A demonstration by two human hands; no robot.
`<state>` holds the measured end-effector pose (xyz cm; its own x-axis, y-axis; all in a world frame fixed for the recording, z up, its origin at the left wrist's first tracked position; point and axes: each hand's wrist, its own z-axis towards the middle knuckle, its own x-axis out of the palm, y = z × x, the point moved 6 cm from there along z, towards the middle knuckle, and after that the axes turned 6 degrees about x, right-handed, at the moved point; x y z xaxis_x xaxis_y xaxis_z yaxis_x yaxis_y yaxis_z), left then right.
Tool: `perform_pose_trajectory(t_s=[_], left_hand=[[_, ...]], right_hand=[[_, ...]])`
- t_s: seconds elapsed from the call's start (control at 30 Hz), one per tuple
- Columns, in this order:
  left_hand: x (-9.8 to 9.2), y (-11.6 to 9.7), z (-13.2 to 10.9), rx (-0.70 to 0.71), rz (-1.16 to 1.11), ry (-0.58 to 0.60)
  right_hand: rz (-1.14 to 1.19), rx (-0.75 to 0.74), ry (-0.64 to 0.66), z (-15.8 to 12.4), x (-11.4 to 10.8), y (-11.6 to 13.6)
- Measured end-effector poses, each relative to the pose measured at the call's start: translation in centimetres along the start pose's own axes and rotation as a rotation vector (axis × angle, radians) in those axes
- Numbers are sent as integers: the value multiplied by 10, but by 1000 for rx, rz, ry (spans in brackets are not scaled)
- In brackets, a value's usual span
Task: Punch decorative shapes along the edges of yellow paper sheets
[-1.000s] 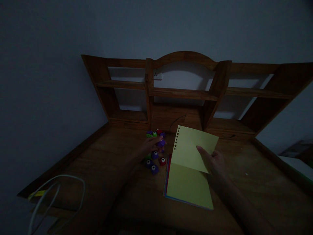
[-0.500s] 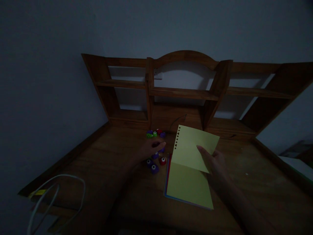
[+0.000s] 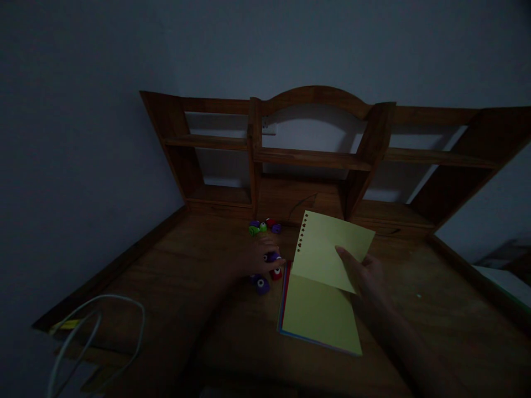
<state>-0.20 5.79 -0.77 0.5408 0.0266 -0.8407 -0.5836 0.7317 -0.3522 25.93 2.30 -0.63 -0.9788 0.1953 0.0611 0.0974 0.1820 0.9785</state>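
The scene is dim. My right hand pinches a yellow sheet of paper, lifted above a stack of coloured paper on the wooden desk. A row of small punched holes runs along the sheet's left edge. My left hand rests among several small craft punches, its fingers closed on a purple punch. A red punch and another purple punch lie just below it. More punches, green, purple and red, lie farther back.
A wooden hutch with shelves stands at the back of the desk against the wall. A white cable loops over the desk's front left corner. A yellow object lies beside it.
My left hand has drawn back from the far punches toward me and closed on a purple punch by the paper stack. The right hand and sheet have barely moved.
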Motion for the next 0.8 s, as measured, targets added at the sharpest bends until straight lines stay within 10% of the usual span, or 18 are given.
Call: perform_pose_trajectory(t_s=[0.6, 0.8], left_hand=[[9, 7, -1, 32, -46, 31], [-13, 5, 4, -112, -39, -128]], right_hand=[[14, 15, 14, -3, 2, 2], [0, -3, -1, -2, 0, 0]])
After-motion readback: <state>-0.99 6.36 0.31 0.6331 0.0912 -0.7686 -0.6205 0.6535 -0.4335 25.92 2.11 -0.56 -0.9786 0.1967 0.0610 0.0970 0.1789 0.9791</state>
